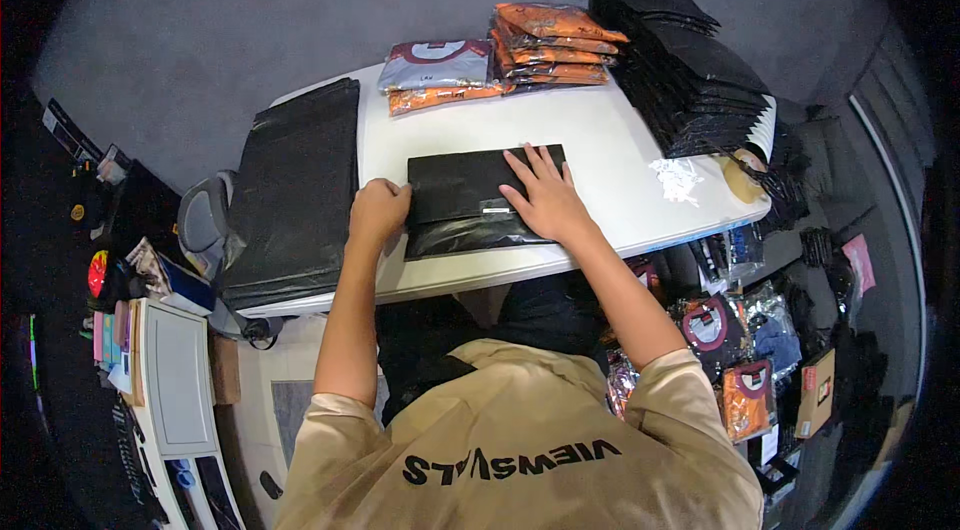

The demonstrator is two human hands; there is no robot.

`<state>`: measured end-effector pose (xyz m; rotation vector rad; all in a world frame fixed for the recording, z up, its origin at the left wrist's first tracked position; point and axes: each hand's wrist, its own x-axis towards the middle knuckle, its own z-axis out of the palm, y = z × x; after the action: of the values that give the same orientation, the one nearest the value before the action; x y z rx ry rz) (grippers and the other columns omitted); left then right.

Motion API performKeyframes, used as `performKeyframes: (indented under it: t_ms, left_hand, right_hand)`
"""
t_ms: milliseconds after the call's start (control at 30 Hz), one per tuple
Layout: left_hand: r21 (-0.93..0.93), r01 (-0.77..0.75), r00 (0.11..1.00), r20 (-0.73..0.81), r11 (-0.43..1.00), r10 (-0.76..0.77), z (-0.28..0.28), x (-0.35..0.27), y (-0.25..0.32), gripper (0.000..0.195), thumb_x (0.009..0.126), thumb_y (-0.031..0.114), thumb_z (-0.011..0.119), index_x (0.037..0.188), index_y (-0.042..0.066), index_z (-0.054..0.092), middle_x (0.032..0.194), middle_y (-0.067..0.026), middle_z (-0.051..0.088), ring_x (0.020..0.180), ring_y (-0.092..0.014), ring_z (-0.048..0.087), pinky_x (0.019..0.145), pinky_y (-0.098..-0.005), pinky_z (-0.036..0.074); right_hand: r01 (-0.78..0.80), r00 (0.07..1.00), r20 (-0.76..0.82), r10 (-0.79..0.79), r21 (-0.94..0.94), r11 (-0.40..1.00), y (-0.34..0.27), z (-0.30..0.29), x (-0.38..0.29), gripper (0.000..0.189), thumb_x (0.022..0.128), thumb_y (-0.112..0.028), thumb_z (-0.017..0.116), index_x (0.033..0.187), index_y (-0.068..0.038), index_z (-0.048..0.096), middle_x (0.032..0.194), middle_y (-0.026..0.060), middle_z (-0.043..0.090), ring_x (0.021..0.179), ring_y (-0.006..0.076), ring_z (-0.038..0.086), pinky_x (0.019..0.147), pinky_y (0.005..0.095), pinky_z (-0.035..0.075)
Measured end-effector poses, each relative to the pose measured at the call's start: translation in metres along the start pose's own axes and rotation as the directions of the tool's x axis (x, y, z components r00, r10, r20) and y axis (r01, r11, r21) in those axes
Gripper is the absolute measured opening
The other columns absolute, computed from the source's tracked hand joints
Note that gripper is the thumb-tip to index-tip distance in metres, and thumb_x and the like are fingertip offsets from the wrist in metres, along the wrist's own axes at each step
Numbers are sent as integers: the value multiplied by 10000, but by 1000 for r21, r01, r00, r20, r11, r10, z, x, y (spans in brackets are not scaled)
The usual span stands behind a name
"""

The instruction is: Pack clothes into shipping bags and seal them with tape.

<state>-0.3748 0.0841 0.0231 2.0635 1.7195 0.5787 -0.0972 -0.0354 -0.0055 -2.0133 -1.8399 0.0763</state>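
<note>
A folded black plastic package point(457, 192) with a small white label lies flat on the white table point(397, 286), close to its front edge. On its left edge rests my left hand point(380, 209), fingers curled and thumb against the plastic; whether it pinches the edge is hard to tell. My right hand point(546, 194) lies spread, palm down, over the package's right part. Left of my left hand is a stack of large black plastic sheets or bags point(296, 185).
Behind the package are bagged orange garments point(555, 42) and a bagged grey shirt point(439, 68). A tall stack of black folded packages point(682, 72) stands back right, near white paper pieces point(676, 179) and a tape roll point(742, 177). Bagged garments point(746, 395) lie below right.
</note>
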Motion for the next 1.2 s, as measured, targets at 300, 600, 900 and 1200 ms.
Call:
performKeyframes:
  t_ms: [300,600,900,1200]
  left_hand:
    - [26,41,939,340,999,-48,-9,33,-11,561,930,489,739,746,-40,766,740,-198,753,734,-323,767,784,-430,595]
    - [-121,226,802,587,967,-114,-18,33,-5,427,938,365,796,666,71,649,600,-57,627,454,-124,483,447,-297,356]
    - [-844,332,928,373,422,17,-46,28,40,251,938,233,764,760,175,596,552,72,446,442,-63,349,433,-230,282]
    - [-560,-70,890,339,825,305,-103,26,215,332,869,281,718,646,64,605,581,-10,551,469,-131,505,419,-305,369]
  right_hand:
    - [-94,989,-126,82,-90,992,51,1,-20,607,1088,-474,481,1617,-178,451,1675,207,393,1584,421,287,1287,585,213]
    - [-78,973,-212,90,67,995,52,-5,-27,569,1068,-409,554,1545,-101,509,1576,221,502,1524,430,379,1268,573,270]
    - [-3,940,-312,136,391,920,-2,14,10,560,1060,-466,574,1492,-109,564,1506,235,556,1454,449,457,1210,674,281]
    - [-35,978,135,160,859,-510,-135,41,40,683,1123,-601,328,1619,-139,403,1620,131,459,1453,294,467,1219,460,371]
